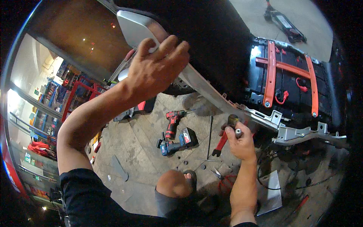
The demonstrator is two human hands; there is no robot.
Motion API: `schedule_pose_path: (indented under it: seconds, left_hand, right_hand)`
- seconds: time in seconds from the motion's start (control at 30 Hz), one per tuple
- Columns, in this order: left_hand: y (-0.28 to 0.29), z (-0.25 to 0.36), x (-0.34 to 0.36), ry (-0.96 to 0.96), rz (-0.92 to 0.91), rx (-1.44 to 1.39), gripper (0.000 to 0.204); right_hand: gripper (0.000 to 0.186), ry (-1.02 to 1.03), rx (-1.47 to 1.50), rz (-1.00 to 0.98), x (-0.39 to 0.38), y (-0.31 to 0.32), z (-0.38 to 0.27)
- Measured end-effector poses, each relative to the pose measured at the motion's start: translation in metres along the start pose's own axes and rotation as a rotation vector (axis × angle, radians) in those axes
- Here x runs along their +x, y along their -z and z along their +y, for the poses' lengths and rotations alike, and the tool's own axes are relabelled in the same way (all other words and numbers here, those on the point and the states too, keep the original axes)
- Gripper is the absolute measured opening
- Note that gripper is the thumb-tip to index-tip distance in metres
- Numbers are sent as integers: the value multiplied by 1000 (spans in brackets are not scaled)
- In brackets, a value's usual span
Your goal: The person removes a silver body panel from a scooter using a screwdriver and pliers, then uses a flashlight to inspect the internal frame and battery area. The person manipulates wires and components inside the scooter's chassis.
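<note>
Head view: left hand (159, 66) lies spread on the grey panel (138, 28) at upper centre, while the right hand (239, 142) is clamped on what looks like a socket driver (233, 123), best kept square to the metal bracket (272, 121).

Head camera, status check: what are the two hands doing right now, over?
Left hand flat on the grey panel, bracing. Right hand gripping a small metal tool at the metal frame. Drills on the floor below, clear of both hands.
</note>
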State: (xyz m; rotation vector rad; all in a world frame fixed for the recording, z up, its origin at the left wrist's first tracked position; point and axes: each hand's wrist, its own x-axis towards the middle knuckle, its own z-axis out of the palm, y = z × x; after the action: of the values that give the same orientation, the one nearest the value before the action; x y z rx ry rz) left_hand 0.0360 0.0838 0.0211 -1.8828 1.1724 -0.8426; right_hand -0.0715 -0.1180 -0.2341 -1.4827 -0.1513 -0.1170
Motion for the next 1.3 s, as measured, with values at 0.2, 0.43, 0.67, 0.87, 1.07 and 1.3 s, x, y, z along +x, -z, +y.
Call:
schedule_pose_path:
  seconds: [0.2, 0.43, 0.67, 0.87, 1.07, 1.3]
  left_hand:
    - [-1, 2, 17, 12, -34, -77, 44]
    - [3, -30, -18, 28, 379, -314, 53]
    - [-8, -72, -24, 171, 418, -279, 77]
    - [-35, -106, -43, 430, 697, -746, 78]
    - [-68, -95, -42, 850, 760, -1198, 93]
    - [-70, -67, -21, 964, 807, -1188, 96]
  right_hand:
    - [13, 112, 367, 248, -17, 30, -42]
    - [27, 746, 888, 546, 8, 62, -105]
    - [31, 918, 644, 669, 58, 16, -205]
    - [36, 803, 532, 746, 80, -45, -251]
    - [30, 767, 398, 653, 92, -71, -273]
    - [28, 710, 360, 554, 89, -67, -269]
